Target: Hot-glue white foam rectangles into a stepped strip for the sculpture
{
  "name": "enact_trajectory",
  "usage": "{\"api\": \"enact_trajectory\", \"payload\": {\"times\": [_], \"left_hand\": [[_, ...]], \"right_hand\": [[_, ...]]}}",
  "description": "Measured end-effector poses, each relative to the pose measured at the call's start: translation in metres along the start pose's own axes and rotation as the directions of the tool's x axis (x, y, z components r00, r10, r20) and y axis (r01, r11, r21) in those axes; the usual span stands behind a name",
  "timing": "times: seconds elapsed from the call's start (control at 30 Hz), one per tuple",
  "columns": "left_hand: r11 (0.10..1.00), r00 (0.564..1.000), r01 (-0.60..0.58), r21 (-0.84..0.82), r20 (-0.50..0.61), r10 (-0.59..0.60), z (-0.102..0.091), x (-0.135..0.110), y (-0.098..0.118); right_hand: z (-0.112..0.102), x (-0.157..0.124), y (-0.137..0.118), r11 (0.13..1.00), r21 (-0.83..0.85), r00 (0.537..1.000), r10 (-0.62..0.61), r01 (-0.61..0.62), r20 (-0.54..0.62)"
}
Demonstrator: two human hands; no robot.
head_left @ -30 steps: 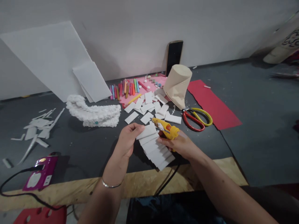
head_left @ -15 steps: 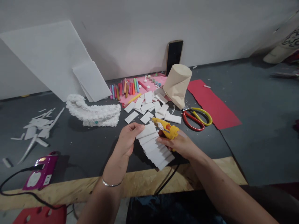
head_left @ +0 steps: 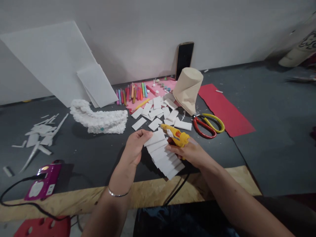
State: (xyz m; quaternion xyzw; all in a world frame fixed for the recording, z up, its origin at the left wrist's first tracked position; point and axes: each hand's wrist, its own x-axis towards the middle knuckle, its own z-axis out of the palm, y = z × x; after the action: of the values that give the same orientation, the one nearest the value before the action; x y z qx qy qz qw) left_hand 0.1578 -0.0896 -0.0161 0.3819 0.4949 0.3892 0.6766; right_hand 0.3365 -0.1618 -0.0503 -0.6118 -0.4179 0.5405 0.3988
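My left hand [head_left: 135, 144] pinches the upper left corner of a strip of overlapping white pieces [head_left: 164, 154], thumb on top. My right hand [head_left: 189, 153] is wrapped round a yellow glue gun [head_left: 178, 135], its nozzle pointing left over the strip's top end. The right thumb rests near the strip's right edge. Just beyond the hands lies a pile of loose white rectangles [head_left: 155, 113]. Scissors [head_left: 208, 125] with red and yellow handles lie to the right of them, their blades hidden under a beige cone-shaped piece [head_left: 188, 87].
A white textured curved piece [head_left: 101, 120] and white scraps [head_left: 41, 131] lie left, behind a purple box [head_left: 44, 181] with a black cable. Coloured sticks [head_left: 133, 92] lie on pink paper. A phone [head_left: 184, 59] and white sheets [head_left: 54, 59] lean on the wall. Red paper [head_left: 224, 110] lies right.
Almost nothing differs. Both hands, the glue gun and the white strip stay in the same place; the view has shifted very slightly.
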Motion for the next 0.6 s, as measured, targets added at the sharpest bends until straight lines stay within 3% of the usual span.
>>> {"api": "enact_trajectory", "payload": {"times": [0.6], "left_hand": [[1.0,1.0,-0.005,0.01,0.0,0.005,0.0002,-0.0007,-0.0007]], "right_hand": [[0.0003,-0.0003,-0.001,1.0,0.005,1.0,-0.003,0.003,-0.003]]}}
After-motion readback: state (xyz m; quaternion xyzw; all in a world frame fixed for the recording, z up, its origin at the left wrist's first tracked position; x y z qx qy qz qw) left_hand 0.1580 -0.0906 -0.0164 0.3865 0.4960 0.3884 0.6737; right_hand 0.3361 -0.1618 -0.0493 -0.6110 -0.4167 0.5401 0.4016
